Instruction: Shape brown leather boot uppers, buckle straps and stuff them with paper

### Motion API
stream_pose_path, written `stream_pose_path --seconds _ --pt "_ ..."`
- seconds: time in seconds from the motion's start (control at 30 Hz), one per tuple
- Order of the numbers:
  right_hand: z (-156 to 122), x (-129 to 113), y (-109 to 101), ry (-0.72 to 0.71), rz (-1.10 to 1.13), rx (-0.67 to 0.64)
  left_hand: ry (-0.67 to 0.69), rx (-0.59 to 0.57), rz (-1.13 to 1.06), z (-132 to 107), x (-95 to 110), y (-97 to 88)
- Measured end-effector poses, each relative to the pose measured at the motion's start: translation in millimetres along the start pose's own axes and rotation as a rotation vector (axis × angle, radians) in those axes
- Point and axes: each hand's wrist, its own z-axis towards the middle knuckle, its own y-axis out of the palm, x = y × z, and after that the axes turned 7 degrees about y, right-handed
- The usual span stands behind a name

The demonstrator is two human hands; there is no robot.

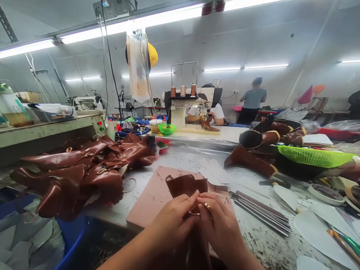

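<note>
A brown leather boot upper (187, 184) lies over a pink cutting board (147, 200) at the table's front edge, its lower part hanging toward me. My left hand (177, 216) pinches the leather from the left, fingers bent and thumb pressed in. From the other side my right hand (221, 221) closes on the same upper, its fingertips meeting those of the left. Between the hands a small metal buckle (194, 213) shows in part; the fingers cover the rest of it. A ring is visible on the right hand.
Brown leather uppers (92, 165) are heaped at left, above a blue bin (75, 234). On the right are dark strips (261, 212), tape rolls (326, 194), brown boots (253, 161) and a green basket (315, 155). A person works at a sewing machine (180, 112) ahead; another stands behind.
</note>
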Motion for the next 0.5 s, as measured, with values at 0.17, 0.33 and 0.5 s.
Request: stream_pose_path --seconds 0.17,0.33,0.5 --pt "5.6 -15.5 -10.1 -0.067 0.18 -0.128 -0.073 -0.01 0.284 1.9 3.2 -4.0" --pt "17.3 -15.7 -10.5 0.207 0.356 -0.022 -0.082 -0.081 0.275 5.7 20.9 -19.9" --pt "14.4 -11.1 -6.9 0.299 0.591 0.142 -0.179 -0.146 0.25 4.9 25.5 -38.9"
